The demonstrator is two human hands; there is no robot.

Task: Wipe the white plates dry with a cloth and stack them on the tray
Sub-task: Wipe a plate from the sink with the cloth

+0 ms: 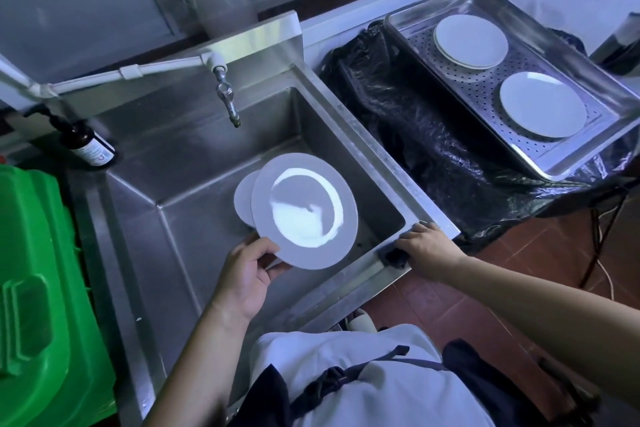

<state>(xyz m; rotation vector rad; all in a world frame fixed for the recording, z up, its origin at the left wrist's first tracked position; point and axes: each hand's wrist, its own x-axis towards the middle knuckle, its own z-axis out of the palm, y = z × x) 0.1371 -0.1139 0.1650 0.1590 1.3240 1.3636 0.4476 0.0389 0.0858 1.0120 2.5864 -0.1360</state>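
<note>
At the sink's left edge stood a brown bottle [90, 146], clear of the action. The left hand [247, 274] pinched the near rim of a white plate [304, 210] above the sink [214, 163], thumb on top, fingers curled beneath; a wet rim could have slipped onto the second plate [244, 199] below. The right hand [427, 248] rested on the sink's near right corner, fingers curled over a dark object, possibly the cloth. The tray [588, 163] with two plates sat well apart, a long carry.
</note>
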